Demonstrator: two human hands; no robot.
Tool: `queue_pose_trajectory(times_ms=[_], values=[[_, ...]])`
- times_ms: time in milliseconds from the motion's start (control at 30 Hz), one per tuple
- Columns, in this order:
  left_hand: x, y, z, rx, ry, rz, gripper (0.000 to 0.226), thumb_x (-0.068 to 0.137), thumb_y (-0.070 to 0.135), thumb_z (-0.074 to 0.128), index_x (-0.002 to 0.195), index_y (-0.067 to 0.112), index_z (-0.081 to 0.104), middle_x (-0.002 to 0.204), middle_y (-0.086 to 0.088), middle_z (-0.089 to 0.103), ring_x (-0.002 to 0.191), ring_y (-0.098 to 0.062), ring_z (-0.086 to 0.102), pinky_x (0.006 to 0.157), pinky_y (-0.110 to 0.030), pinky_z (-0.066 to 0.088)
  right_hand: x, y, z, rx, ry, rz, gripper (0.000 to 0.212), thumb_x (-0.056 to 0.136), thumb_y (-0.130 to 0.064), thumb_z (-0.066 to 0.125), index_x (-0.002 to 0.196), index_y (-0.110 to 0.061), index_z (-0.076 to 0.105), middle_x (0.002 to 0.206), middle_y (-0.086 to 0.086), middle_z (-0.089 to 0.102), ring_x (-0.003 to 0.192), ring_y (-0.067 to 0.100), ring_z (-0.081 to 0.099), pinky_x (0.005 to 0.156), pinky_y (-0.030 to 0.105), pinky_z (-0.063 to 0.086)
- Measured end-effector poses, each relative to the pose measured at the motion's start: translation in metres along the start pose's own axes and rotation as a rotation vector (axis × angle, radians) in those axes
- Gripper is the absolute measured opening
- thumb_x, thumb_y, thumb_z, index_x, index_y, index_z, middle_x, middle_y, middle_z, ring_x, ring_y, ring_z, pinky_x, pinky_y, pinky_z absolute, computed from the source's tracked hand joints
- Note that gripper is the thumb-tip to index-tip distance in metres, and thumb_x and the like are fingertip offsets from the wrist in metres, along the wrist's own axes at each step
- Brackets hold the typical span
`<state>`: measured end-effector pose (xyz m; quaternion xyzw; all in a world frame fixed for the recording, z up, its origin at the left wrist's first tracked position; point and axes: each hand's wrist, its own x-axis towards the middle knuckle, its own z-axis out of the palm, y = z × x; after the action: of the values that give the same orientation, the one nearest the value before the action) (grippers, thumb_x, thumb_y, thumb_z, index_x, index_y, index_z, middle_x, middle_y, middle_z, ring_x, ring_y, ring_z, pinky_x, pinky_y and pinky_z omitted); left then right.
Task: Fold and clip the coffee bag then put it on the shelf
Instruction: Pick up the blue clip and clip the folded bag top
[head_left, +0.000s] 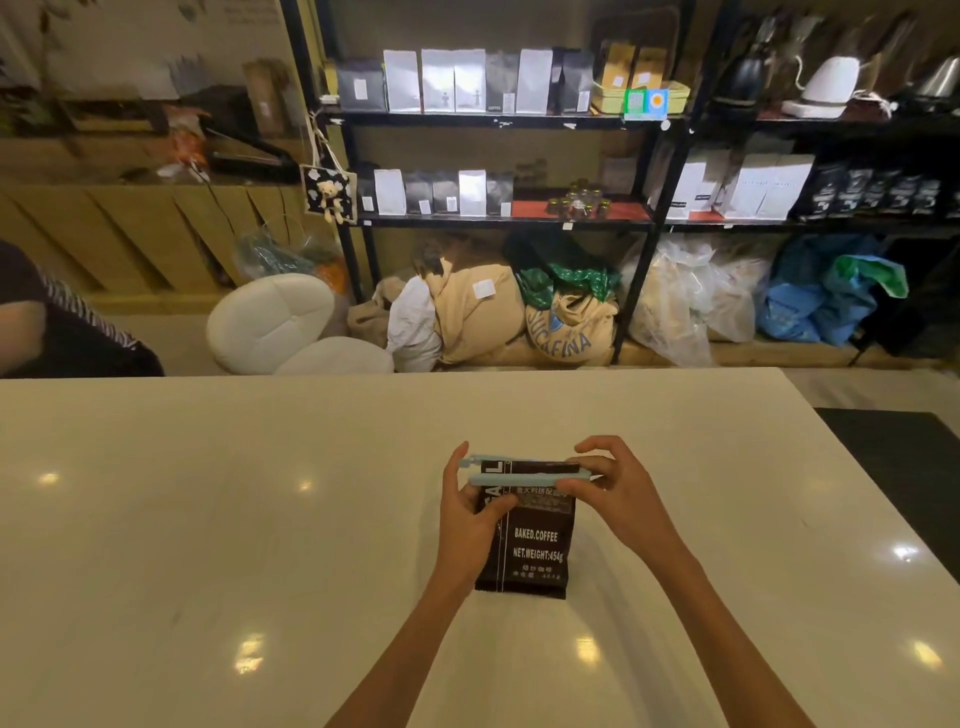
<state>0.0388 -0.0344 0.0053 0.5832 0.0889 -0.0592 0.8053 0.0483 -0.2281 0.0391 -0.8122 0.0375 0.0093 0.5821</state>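
Observation:
A dark brown coffee bag (535, 551) with white print stands upright on the white table (208, 519), its top folded over. A long light-blue clip (524, 478) lies across the folded top, its two arms slightly apart. My left hand (467, 514) grips the bag's left side and the clip's left end. My right hand (618, 483) pinches the clip's right end. The black shelf (493, 120) stands beyond the table's far edge.
The shelf holds rows of white, grey and black bags, jars and kettles. Sacks and plastic bags (566, 312) fill its bottom level. White cushions (270, 322) lie on the floor at left. A person's arm (57, 322) shows at the left edge.

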Motion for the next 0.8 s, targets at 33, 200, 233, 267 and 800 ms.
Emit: queue_pose_trajectory(times_ms=[33, 200, 233, 267, 800], values=[[0.0, 0.001, -0.003, 0.004, 0.004, 0.005, 0.075, 0.087, -0.008, 0.062, 0.141, 0.036, 0.034, 0.102, 0.005, 0.071, 0.089, -0.014, 0.074, 0.065, -0.027, 0.06, 0.001, -0.001, 0.004, -0.01, -0.005, -0.002, 0.041, 0.074, -0.025, 0.082, 0.103, -0.027, 0.054, 0.103, 0.005, 0.075, 0.086, 0.026, 0.073, 0.076, 0.047, 0.061], [0.003, 0.003, -0.013, 0.01, 0.03, 0.035, 0.078, 0.086, -0.012, 0.061, 0.141, 0.036, 0.033, 0.11, 0.003, 0.065, 0.09, -0.008, 0.073, 0.066, -0.024, 0.059, 0.004, -0.007, 0.018, -0.03, -0.026, -0.027, 0.04, 0.076, -0.022, 0.081, 0.105, -0.024, 0.055, 0.103, 0.002, 0.073, 0.084, 0.022, 0.072, 0.072, 0.038, 0.061], [0.003, 0.003, -0.014, 0.012, 0.034, 0.036, 0.078, 0.086, -0.011, 0.061, 0.142, 0.036, 0.033, 0.111, 0.003, 0.065, 0.09, -0.009, 0.073, 0.067, -0.024, 0.059, 0.005, -0.007, 0.02, -0.027, -0.027, -0.031, 0.039, 0.076, -0.022, 0.081, 0.105, -0.024, 0.055, 0.103, 0.0, 0.072, 0.086, 0.02, 0.071, 0.073, 0.038, 0.061], [0.004, 0.002, -0.016, 0.02, 0.035, 0.036, 0.078, 0.086, -0.011, 0.062, 0.142, 0.035, 0.034, 0.112, 0.003, 0.065, 0.091, -0.009, 0.073, 0.067, -0.024, 0.059, 0.006, -0.007, 0.022, -0.023, -0.027, -0.03, 0.038, 0.077, -0.021, 0.081, 0.105, -0.023, 0.055, 0.102, -0.002, 0.071, 0.088, 0.018, 0.071, 0.074, 0.037, 0.061], [0.027, 0.004, -0.016, 0.018, 0.131, -0.082, 0.021, 0.094, 0.033, 0.058, 0.105, 0.015, 0.06, 0.097, -0.017, 0.075, 0.082, -0.03, 0.075, 0.066, -0.04, 0.062, 0.036, 0.016, 0.044, 0.038, 0.026, 0.015, 0.026, 0.086, -0.016, 0.071, 0.106, -0.017, 0.056, 0.106, 0.005, 0.066, 0.097, 0.019, 0.065, 0.067, 0.021, 0.056]])
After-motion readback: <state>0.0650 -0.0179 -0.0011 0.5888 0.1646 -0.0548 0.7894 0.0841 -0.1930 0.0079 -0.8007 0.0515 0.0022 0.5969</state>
